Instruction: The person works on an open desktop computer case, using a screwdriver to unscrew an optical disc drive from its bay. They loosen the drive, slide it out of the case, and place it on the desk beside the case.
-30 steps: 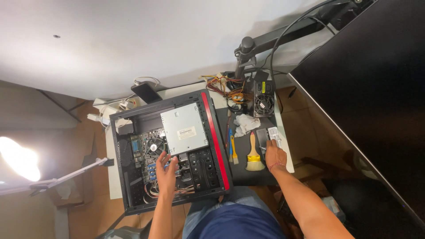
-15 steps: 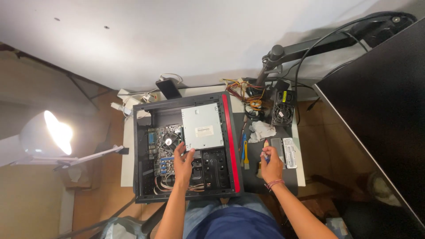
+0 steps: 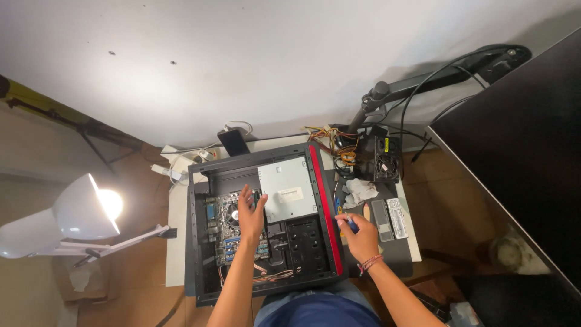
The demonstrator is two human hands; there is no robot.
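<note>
The computer case, black with a red strip along its right edge, lies open on the white table in the lower middle of the frame, and both hands are at it or just beside it. Far at the left of the frame a white desk lamp shines, well apart from the case. Inside the case, in its left part, sits the green motherboard, and the left hand rests flat on it with the fingers spread, holding nothing. Just right of this hand, in the upper right part of the case, is a grey metal drive box; below it there is a black drive cage. Right of the red strip, outside the case, the right hand is closed around a small tool with a blue handle, the fingers pressed together on it. Near it, further right, a crumpled white cloth and a black fan lie on a dark mat.
</note>
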